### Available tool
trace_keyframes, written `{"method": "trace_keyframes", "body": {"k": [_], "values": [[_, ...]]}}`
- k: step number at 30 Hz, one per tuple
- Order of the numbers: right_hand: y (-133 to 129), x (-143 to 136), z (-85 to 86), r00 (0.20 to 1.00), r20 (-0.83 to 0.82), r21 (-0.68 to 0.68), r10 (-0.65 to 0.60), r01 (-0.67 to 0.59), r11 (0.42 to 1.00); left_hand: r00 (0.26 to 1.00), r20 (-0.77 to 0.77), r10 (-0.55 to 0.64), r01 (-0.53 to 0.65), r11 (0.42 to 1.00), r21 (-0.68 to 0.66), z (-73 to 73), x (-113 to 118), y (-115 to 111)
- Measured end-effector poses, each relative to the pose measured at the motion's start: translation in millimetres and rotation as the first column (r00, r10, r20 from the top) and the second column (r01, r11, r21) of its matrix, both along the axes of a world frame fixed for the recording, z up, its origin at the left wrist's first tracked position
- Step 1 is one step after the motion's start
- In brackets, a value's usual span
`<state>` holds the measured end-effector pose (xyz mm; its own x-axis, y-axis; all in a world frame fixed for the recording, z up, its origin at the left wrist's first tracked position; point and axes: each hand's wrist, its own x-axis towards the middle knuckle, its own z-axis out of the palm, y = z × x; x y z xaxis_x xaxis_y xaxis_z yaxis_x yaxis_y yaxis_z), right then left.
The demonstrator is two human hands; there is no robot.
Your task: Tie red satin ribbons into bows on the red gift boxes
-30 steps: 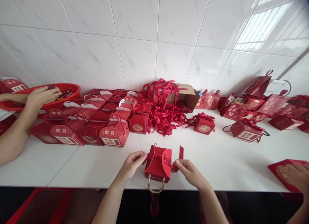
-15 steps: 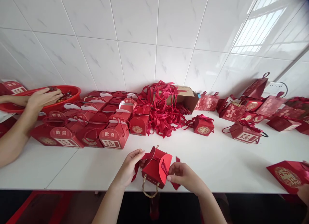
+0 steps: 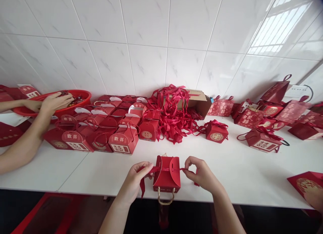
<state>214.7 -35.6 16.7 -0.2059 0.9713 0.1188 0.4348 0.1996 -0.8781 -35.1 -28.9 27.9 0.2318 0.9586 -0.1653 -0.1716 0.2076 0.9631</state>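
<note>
White flat table (image 3: pixel 106 175): one small red cardboard box (image 3: pixel 166 180), left hand (image 3: pixel 134 180) and right hand (image 3: pixel 202 175) flanking it, pinching its dark-red satin ribbon (image 3: pixel 142 187), best drawn evenly.

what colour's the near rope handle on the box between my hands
The handle is tan, clearest in the head view.

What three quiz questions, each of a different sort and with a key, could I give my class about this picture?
1. True or false: the left hand is gripping the rope handle.
2. What does the right hand pinch? A) a pen B) ribbon C) scissors
3. Fill in: a co-worker's hand is at the red ____.

Key: 1. False, it holds ribbon. 2. B. 3. Basin.
</note>
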Motion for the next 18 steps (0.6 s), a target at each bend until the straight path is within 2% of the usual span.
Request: {"method": "trace_keyframes", "body": {"k": [4, 8, 11, 15, 18], "values": [[2.2, -6.6, 1.3, 0.993, 0.066, 0.246, -0.097, 0.078, 0.966, 0.999, -0.046, -0.006, 0.009, 0.998, 0.067, 7.5, 1.2, 1.7], [5.5, -10.1, -6.8, 0.973, 0.036, 0.523, -0.230, 0.177, 0.834, 0.991, -0.133, -0.015, 0.031, 0.992, 0.121, 9.4, 4.0, 2.7], [6.9, -12.3, -20.2, 0.957, 0.057, 0.601, -0.286, 0.195, 0.775, 0.985, -0.172, 0.019, 0.001, 0.993, 0.119, 5.3, 5.5, 4.4], [5.6, -16.0, -40.4, 0.953, 0.126, 0.586, -0.275, 0.153, 0.796, 0.969, -0.235, 0.073, -0.052, 0.994, 0.094, -10.9, 5.0, 8.2], [1.0, -14.5, -49.9, 0.953, 0.220, 0.453, -0.207, 0.088, 0.887, 0.954, -0.287, 0.086, -0.065, 0.994, 0.083, -30.9, 0.4, 10.7]]}}
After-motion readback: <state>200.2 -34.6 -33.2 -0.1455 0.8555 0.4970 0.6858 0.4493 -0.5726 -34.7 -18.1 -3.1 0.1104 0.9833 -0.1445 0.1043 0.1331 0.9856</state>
